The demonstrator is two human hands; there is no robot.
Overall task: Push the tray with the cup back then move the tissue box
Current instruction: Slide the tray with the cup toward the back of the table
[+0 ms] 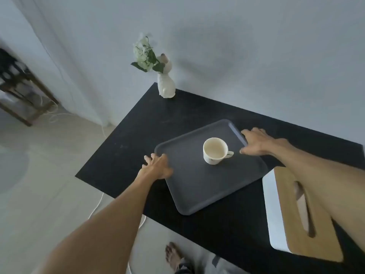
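Nearest the person, at the right front of the black surface, lies the tissue box: white sides, a wooden lid with a long slot, its long axis running roughly front to back, partly hidden under the right forearm. No hand touches it, so the second step has not begun. Just beyond its far left corner, very near or perhaps touching, sits the grey tray, a rounded rectangle turned at an angle to the surface's edges, its long axis slanting from the near left toward the far right. The left hand lies at the tray's left corner, fingers loosely spread and curled over the rim; the right hand lies on the far right edge, fingers spread flat over the rim, thumb toward the inside. Neither hand pinches anything; both press on the rim. The cup stands upright on the tray between the two hands, nearer the right one, its handle pointing right toward that thumb; it looks empty or nearly so. By my judgement the push is the step in hand, and it turns on this: bare surface lies beyond the tray, away from the person, toward the wall, so both arms must drive forward evenly, or the angled tray will swivel. At the far left corner stands a white vase with flowers, well apart from the tray.
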